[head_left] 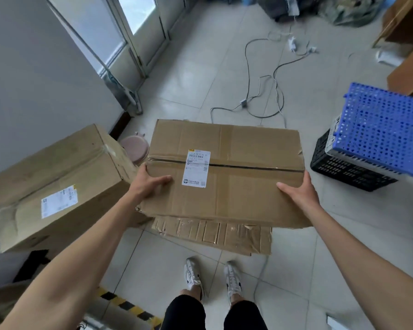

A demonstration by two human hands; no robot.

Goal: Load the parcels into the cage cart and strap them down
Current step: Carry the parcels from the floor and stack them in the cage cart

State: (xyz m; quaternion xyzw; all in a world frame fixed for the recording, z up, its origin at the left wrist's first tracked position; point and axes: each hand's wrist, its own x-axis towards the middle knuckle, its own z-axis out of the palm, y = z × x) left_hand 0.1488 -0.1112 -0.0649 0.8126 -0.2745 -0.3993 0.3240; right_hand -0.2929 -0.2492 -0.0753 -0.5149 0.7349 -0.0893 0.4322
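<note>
Loading early: left hand, right hand clamp cardboard parcel at sides, thumbs on top; second parcel waits; cage cart unseen, strapping undone.

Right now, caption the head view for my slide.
Left hand and right hand hold a labelled box by its sides above flattened cardboard.

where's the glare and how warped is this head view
Head view: daylight from the glass door leaves a soft sheen on the floor tiles; tape on the flattened cardboard glints; the wide lens bows its frame and stretches the blue crate at the right edge; the label on the parcel is too soft to read.
</note>
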